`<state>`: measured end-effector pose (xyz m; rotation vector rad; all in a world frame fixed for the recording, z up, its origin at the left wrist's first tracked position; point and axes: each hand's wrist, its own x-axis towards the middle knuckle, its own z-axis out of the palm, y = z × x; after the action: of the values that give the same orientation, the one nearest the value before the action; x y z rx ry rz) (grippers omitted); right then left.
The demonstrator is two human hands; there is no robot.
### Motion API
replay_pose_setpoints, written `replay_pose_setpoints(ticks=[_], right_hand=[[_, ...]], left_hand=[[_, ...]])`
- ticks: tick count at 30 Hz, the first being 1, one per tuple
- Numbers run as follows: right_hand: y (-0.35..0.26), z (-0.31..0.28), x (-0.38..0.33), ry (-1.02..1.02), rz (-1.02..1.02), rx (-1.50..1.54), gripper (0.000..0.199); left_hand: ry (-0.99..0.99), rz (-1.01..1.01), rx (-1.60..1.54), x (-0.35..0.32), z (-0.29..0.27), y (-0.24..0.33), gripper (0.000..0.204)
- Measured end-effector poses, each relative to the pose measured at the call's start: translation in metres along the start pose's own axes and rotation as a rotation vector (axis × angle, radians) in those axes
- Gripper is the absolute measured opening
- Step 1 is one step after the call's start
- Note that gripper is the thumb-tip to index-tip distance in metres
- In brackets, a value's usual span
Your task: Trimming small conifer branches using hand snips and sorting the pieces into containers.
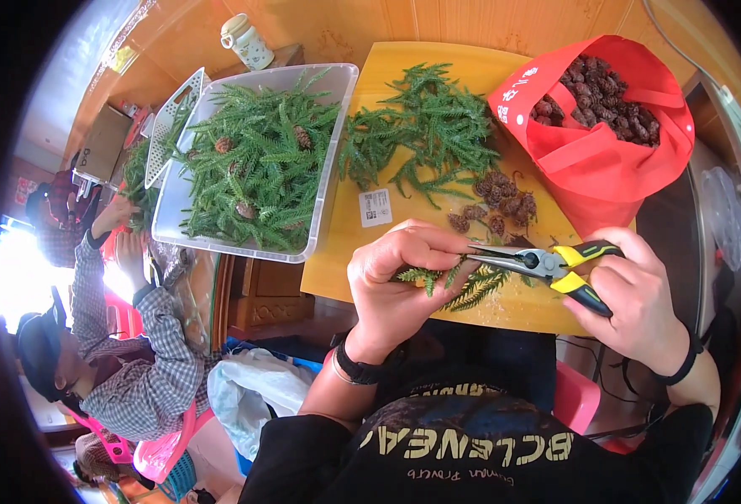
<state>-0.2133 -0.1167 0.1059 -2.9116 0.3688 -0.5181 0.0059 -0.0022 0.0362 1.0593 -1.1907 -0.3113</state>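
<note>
My left hand [408, 281] is closed around a green artificial pine sprig [480, 288], whose needles stick out on both sides of the fingers. In my right hand [639, 294] is a pair of long-nose pliers [547, 265] with yellow and black handles. The pliers' jaws point left and reach my left fingertips at the sprig's stem; what exactly lies between them is too small to tell. Just beyond the jaws, several small brown pine cones [505, 197] lie on the yellow table [328, 273]. Loose green pine sprigs [429, 126] are spread farther back.
A clear plastic bin [349, 92] of sprigs with some cones stands left. A red bag [572, 160] full of pine cones leans at the right. A white label card [375, 208] lies between. A cup [249, 42] stands behind; a co-worker [135, 370] sits at the left.
</note>
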Motion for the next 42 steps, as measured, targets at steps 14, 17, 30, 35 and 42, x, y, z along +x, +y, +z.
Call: replay_pose_setpoints(ticks=[14, 17, 30, 35, 42], right_hand=[[0.014, -0.002, 0.004, 0.024, -0.087, -0.122, 0.023], [0.018, -0.001, 0.003, 0.024, -0.108, -0.141, 0.023], [0.024, -0.002, 0.007, 0.067, -0.153, -0.148, 0.029], [0.023, -0.004, 0.009, 0.045, -0.146, -0.137, 0.026], [0.023, -0.003, 0.01, 0.048, -0.171, -0.132, 0.026]], left_hand=[[-0.107, 0.304, 0.326, 0.006, -0.008, 0.003, 0.026], [-0.156, 0.343, 0.342, 0.007, -0.009, 0.003, 0.027], [-0.185, 0.385, 0.293, 0.009, -0.011, 0.002, 0.026], [-0.181, 0.334, 0.283, 0.008, -0.01, 0.004, 0.027], [-0.138, 0.261, 0.215, 0.007, -0.007, 0.003, 0.028]])
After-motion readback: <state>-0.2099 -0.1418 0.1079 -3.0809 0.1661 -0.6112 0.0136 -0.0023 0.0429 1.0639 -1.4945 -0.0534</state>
